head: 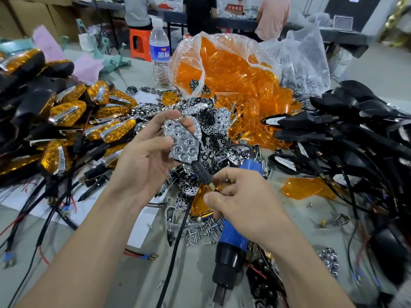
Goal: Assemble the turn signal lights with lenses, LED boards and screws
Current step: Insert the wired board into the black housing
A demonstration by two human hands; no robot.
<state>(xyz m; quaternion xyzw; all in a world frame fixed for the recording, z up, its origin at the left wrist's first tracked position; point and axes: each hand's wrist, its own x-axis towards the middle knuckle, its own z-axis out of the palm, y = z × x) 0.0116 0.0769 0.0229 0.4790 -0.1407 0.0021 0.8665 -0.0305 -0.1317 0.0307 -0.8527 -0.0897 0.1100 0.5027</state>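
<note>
The step in hand looks like the middle of one unit, with the reflector seated and the lens not yet on; the left hand (144, 158) holds a half-built turn signal light, a black plastic housing filled with a chrome honeycomb reflector plate (182, 138), gripped between thumb and curled fingers and raised above the cluttered grey table (189, 263); the right hand (244, 203) pinches the brass-coloured tip of the light's black rubber stalk (201, 172) between thumb and forefinger, its other fingers loosely curled; whether an LED board lies under the reflector cannot be told; the next move probably calls for taking a clear orange plastic lens (304, 187) from those lying near, pressing it squarely over the reflector, then picking a screw from the heap of small silver screws (200, 232) and driving it with the blue-and-black electric screwdriver (233, 236) lying beneath the right wrist; the reflector face is bright, pitted with hexagonal cells and tapers to a point toward the stalk.
</note>
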